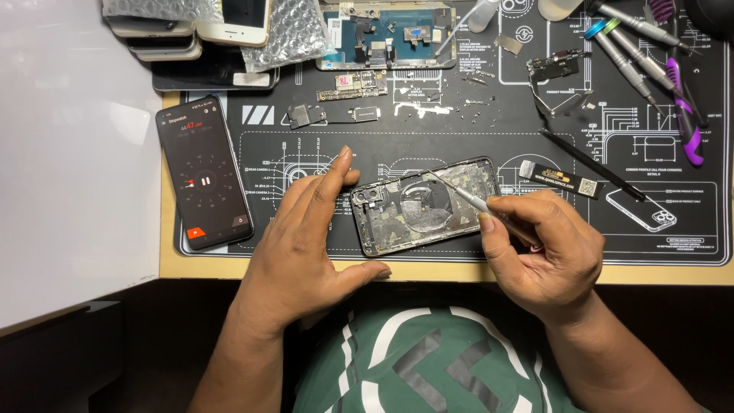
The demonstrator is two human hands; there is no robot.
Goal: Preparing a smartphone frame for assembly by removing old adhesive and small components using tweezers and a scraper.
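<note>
Hands at an opened phone shell on a black printed mat.

The phone shell (425,205) lies tilted at the mat's near middle, insides up. The left hand (306,237) rests beside its left end, grip spread, thumb and fingers apart, holding nothing. The right hand (539,248) has its grip pinching a slim grey screwdriver (465,196), tip inside the shell. The black mat (321,130) with white line diagrams covers the desk (428,271). A black rectangular label strip (562,181) with orange print and a white square code lies right of the shell. A dark phone (204,172) with a lit screen lies left; bubble wrap (289,30) sits at top left.
</note>
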